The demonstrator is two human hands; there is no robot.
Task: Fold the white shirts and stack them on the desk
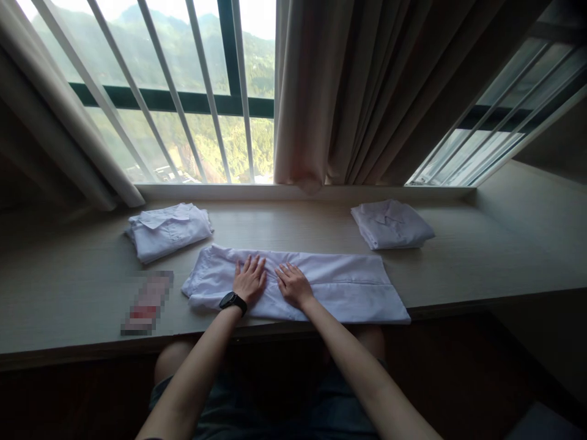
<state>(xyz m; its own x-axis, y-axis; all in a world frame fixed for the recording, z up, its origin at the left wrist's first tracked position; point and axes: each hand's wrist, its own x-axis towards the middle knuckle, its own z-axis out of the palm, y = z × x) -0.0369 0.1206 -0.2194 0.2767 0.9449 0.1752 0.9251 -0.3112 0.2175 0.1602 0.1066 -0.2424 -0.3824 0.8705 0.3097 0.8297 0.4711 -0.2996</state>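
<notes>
I am pressing my left hand (249,279) and right hand (293,285) flat, fingers spread, side by side on the white shirt (330,287). It is lying folded lengthwise on the sill (68,287), stretching mostly toward my right.

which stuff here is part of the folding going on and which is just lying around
In hand: long white garment flat on the sill, left hand and right hand pressed on it.
Lying about: folded shirt at left, folded shirt at right, blurred red packet, curtain.
</notes>
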